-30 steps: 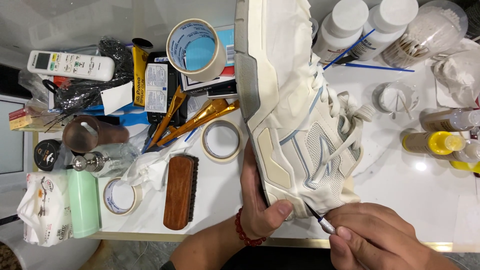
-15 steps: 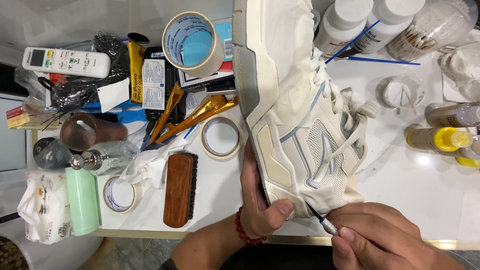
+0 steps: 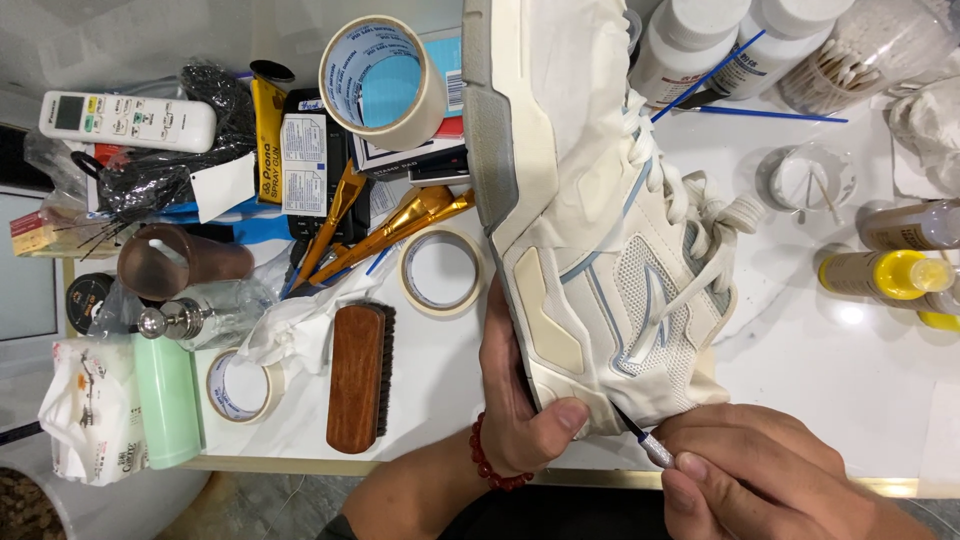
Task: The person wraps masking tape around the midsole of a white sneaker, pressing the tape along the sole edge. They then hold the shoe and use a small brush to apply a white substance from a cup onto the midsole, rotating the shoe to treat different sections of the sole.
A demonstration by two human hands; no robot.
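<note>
Sneaker (image 3: 610,250) gripped in left hand (image 3: 520,410) fingers; right hand (image 3: 760,480) fingers pinching fine brush (image 3: 645,440).

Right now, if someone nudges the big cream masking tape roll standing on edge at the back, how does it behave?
The big cream masking tape roll would probably roll or tip: it stands on its rim, leaning on stacked boxes. It looks light, being a hollow ring with a wide core. Its papery side likely grips well, and the wound tape should keep it fairly stiff. Neither hand is near it.
</note>
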